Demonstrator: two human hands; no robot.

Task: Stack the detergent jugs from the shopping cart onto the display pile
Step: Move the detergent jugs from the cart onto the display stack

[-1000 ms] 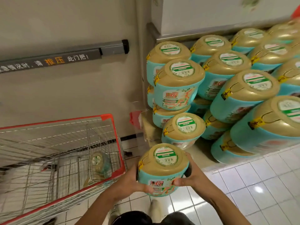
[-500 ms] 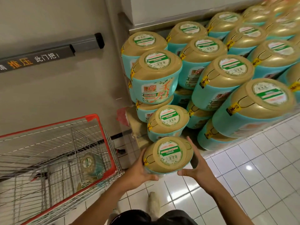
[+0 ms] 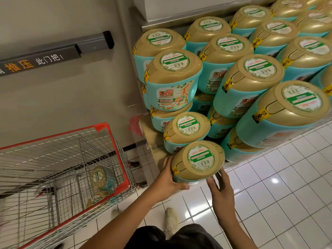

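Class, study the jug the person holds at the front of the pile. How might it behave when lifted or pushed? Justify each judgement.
Probably heavy: both the left hand and right hand flank the jug. Likely rigid: jugs in the display pile bear others undented. Its rounded, glossy sides may slip or roll if tipped.

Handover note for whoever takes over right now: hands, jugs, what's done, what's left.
Left hand grips the held jug on its left side. Right hand lays straight fingers against its right side.
Held jug is at the low front of the display pile. I cannot tell if it is set down.
Done: many jugs stacked.
Left: seat and release it, then fetch the cart jug from the shopping cart.
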